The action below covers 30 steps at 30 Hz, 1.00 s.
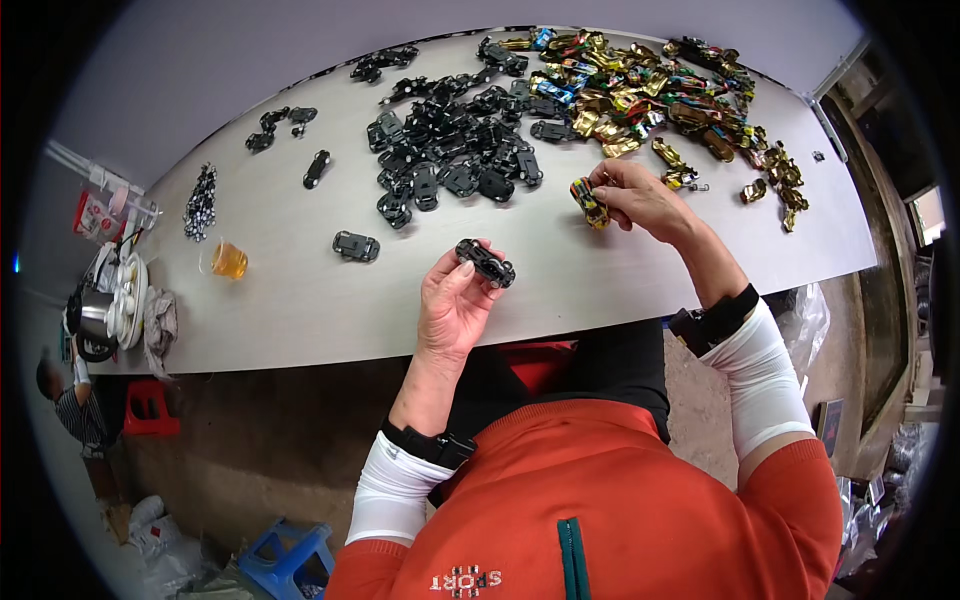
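Between the thumb and fingers of my left hand [453,305] is a black toy car chassis [486,264], held above the table's near edge. My right hand [640,200] pinches a colourful toy car body [589,203], yellow with red and dark patches, just above the tabletop. The two parts are apart. Beyond my hands lies a large heap of black chassis [450,130]. To its right spreads a pile of shiny gold and multicoloured car bodies [620,95]. One loose chassis [356,246] lies to the left of my left hand.
On the grey table [300,320], a small pile of shiny metallic parts [200,203] lies at the left, near a cup of amber drink [229,261]. A kettle [95,318] and a tray of cups [127,300] stand at the left edge. A blue stool [287,560] is on the floor.
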### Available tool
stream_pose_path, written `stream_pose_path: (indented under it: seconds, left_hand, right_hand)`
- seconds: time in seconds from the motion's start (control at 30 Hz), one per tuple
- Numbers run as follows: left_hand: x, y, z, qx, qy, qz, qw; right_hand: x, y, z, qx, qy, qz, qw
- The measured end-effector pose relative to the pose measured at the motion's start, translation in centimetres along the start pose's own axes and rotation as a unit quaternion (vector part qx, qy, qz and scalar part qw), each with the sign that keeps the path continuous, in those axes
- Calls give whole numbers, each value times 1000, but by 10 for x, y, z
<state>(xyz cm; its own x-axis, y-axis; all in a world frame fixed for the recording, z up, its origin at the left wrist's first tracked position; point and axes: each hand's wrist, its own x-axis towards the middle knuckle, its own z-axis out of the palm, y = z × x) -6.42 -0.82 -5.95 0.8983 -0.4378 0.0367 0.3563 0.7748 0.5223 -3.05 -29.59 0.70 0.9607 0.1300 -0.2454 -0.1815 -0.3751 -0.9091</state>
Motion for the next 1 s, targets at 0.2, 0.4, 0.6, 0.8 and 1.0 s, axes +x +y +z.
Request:
stream_pose_path:
  seconds: [0.2, 0.4, 0.6, 0.8, 1.0]
  left_hand:
    - [-2, -2, 3, 4, 26, 14, 1000]
    - [-1, -4, 7, 4, 13, 21, 1000]
    - [-1, -4, 4, 3, 10, 21, 1000]
    - [-3, -2, 5, 1, 2, 21, 1000]
    - [-3, 1, 8, -7, 4, 18, 1000]
  right_hand:
    - [13, 18, -6, -119, -26, -6, 993]
    - [9, 23, -21, -231, 96, -52, 967]
    - [4, 27, -20, -420, 133, -53, 896]
    - [7, 16, -15, -293, 181, -80, 936]
    - [29, 24, 0, -220, 171, -64, 958]
